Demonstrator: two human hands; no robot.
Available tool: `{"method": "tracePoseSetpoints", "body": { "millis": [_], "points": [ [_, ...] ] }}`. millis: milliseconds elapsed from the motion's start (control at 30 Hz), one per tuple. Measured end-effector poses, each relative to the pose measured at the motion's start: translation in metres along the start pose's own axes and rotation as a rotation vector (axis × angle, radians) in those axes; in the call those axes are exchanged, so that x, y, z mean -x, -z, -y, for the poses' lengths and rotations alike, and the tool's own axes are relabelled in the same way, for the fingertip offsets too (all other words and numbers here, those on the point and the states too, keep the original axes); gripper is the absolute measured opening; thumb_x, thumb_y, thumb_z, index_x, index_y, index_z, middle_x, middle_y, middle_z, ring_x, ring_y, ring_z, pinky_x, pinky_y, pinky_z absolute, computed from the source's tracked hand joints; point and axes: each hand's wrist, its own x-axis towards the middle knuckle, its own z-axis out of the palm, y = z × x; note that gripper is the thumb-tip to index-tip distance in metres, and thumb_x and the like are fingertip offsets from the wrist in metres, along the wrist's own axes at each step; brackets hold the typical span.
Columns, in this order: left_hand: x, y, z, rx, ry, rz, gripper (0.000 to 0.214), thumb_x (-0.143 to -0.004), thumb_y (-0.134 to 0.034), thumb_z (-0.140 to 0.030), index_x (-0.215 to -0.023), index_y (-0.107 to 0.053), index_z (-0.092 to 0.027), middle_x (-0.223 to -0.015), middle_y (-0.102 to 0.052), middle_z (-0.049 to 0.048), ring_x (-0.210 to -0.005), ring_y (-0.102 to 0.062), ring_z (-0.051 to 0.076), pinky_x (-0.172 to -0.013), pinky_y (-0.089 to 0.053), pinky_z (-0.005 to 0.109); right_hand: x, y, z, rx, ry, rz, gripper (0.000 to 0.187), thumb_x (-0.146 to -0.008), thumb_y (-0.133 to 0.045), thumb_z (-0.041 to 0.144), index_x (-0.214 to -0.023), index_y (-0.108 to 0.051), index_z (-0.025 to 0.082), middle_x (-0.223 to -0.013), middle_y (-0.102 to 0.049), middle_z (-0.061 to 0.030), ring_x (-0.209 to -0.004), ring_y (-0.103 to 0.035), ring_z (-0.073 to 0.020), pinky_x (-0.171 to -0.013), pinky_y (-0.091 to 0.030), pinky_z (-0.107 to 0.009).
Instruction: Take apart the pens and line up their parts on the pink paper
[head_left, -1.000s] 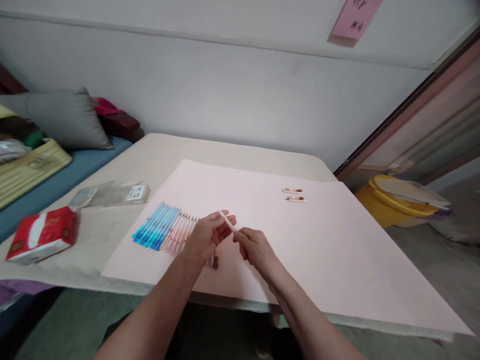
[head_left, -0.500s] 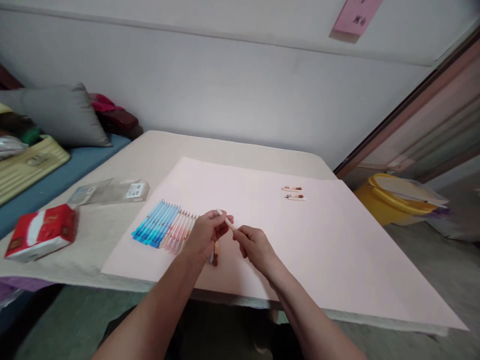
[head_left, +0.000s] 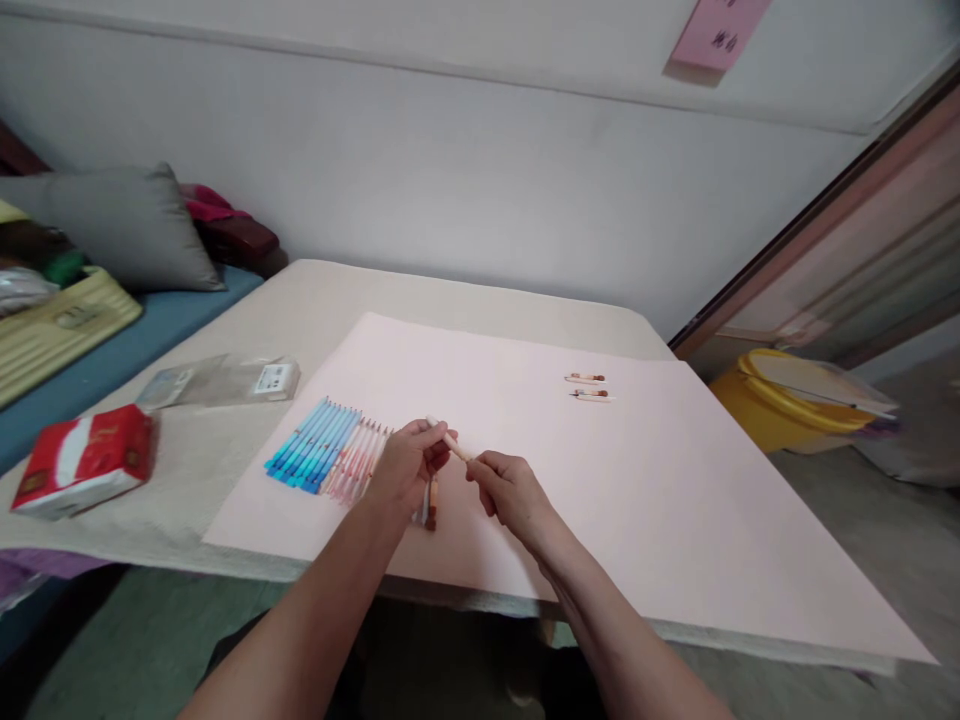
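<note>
Above the pale pink sheet, a light-coloured pen (head_left: pixel 455 446) slants between my two hands. My left hand (head_left: pixel 411 462) is closed around its upper left part, thumb on top, and a short pale tip sticks out past the fingers. My right hand (head_left: pixel 511 490) pinches the lower right end, which the fingers hide. Left of my left hand lies a row of blue pens (head_left: pixel 313 447), with a row of pinkish pens (head_left: pixel 356 455) beside them, partly covered by the hand. A brown-ended pen (head_left: pixel 432 505) lies partly hidden under my left wrist.
At the far right of the pink sheet (head_left: pixel 675 500) lie a few pen parts or pens (head_left: pixel 591 395). A clear plastic wrapper (head_left: pixel 232 385) and a red tissue pack (head_left: pixel 86 460) rest on the table's left. A yellow bin (head_left: pixel 787 400) stands right of the table.
My left hand has shifted slightly left along the pen, so more of the pen shows between the hands. My right hand has stayed nearly still.
</note>
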Motion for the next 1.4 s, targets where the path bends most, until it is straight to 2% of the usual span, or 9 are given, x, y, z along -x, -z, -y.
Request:
{"method": "tracePoseSetpoints", "body": {
  "millis": [133, 333, 600, 800, 900, 967, 1100, 1200, 1400],
  "points": [
    [-0.004, 0.005, -0.001, 0.107, -0.046, -0.086, 0.016, -0.07, -0.071, -0.017, -0.071, -0.056, -0.013, -0.076, -0.064, 0.0053, -0.064, -0.058, 0.009, -0.057, -0.046, 0.017, 0.0, 0.005, 0.003, -0.02, -0.037, 0.037, 0.026, -0.084, -0.048, 0.035, -0.069, -0.059, 0.016, -0.04, -0.046, 0.0053, -0.035, -0.033, -0.0063, -0.038, -0.025, -0.02],
    [-0.008, 0.007, -0.01, 0.178, -0.02, -0.188, 0.009, -0.074, -0.062, -0.007, -0.072, -0.055, -0.011, -0.071, -0.064, 0.0071, -0.054, -0.056, 0.009, -0.051, -0.047, 0.019, 0.003, 0.02, 0.004, -0.034, -0.064, 0.12, 0.026, -0.084, -0.048, 0.036, -0.071, -0.06, 0.016, -0.039, -0.044, 0.0052, -0.036, -0.032, -0.0071, -0.038, -0.023, -0.02],
    [-0.014, 0.014, -0.016, 0.257, -0.011, -0.25, 0.006, -0.076, -0.059, -0.004, -0.075, -0.055, -0.009, -0.067, -0.064, 0.008, -0.051, -0.057, 0.009, -0.049, -0.049, 0.018, 0.007, 0.044, 0.005, -0.023, -0.054, 0.188, 0.026, -0.085, -0.049, 0.035, -0.071, -0.062, 0.016, -0.039, -0.044, 0.0052, -0.038, -0.031, -0.0062, -0.041, -0.024, -0.021],
    [-0.017, 0.018, -0.02, 0.265, 0.001, -0.271, 0.006, -0.077, -0.058, -0.003, -0.077, -0.056, -0.009, -0.068, -0.065, 0.0095, -0.053, -0.059, 0.01, -0.051, -0.051, 0.019, 0.006, 0.053, 0.005, -0.066, -0.049, 0.151, 0.022, -0.084, -0.051, 0.034, -0.08, -0.064, 0.016, -0.04, -0.044, 0.0056, -0.038, -0.032, -0.0065, -0.04, -0.023, -0.02],
    [-0.015, 0.015, -0.018, 0.264, 0.02, -0.257, 0.006, -0.077, -0.058, -0.003, -0.076, -0.055, -0.009, -0.068, -0.065, 0.009, -0.053, -0.059, 0.01, -0.051, -0.05, 0.019, 0.002, 0.052, 0.002, -0.146, -0.028, 0.001, 0.024, -0.084, -0.049, 0.036, -0.077, -0.061, 0.016, -0.043, -0.048, 0.0043, -0.037, -0.033, -0.0064, -0.039, -0.022, -0.021],
    [-0.013, 0.012, -0.012, 0.262, 0.044, -0.229, 0.007, -0.076, -0.059, -0.003, -0.076, -0.055, -0.01, -0.069, -0.064, 0.0084, -0.055, -0.059, 0.01, -0.052, -0.05, 0.019, 0.0, 0.045, 0.002, -0.205, -0.035, -0.041, 0.024, -0.083, -0.049, 0.036, -0.074, -0.059, 0.016, -0.048, -0.054, 0.0023, -0.036, -0.033, -0.0059, -0.038, -0.02, -0.021],
    [-0.007, 0.003, 0.001, 0.235, 0.086, -0.18, 0.009, -0.074, -0.063, -0.005, -0.074, -0.057, -0.011, -0.07, -0.064, 0.0075, -0.061, -0.061, 0.011, -0.056, -0.051, 0.02, -0.002, 0.023, 0.004, -0.265, -0.088, 0.028, 0.016, -0.077, -0.054, 0.031, -0.07, -0.054, 0.016, -0.058, -0.063, -0.0012, -0.034, -0.032, -0.0048, -0.035, -0.018, -0.021],
    [-0.005, 0.0, 0.005, 0.227, 0.089, -0.179, 0.009, -0.074, -0.063, -0.004, -0.073, -0.057, -0.011, -0.07, -0.064, 0.0075, -0.062, -0.061, 0.011, -0.057, -0.052, 0.02, -0.001, 0.016, 0.007, -0.296, -0.111, 0.034, 0.007, -0.069, -0.057, 0.021, -0.068, -0.052, 0.017, -0.05, -0.059, 0.002, -0.032, -0.033, -0.0051, -0.035, -0.018, -0.02],
    [-0.011, 0.007, -0.003, 0.276, 0.067, -0.231, 0.009, -0.075, -0.06, -0.003, -0.075, -0.055, -0.01, -0.069, -0.063, 0.008, -0.059, -0.06, 0.01, -0.055, -0.051, 0.018, 0.005, 0.041, 0.011, -0.308, -0.114, 0.137, 0.007, -0.066, -0.054, 0.019, -0.072, -0.056, 0.016, -0.042, -0.054, 0.0036, -0.029, -0.027, -0.004, -0.035, -0.014, -0.02]
  ]
}}
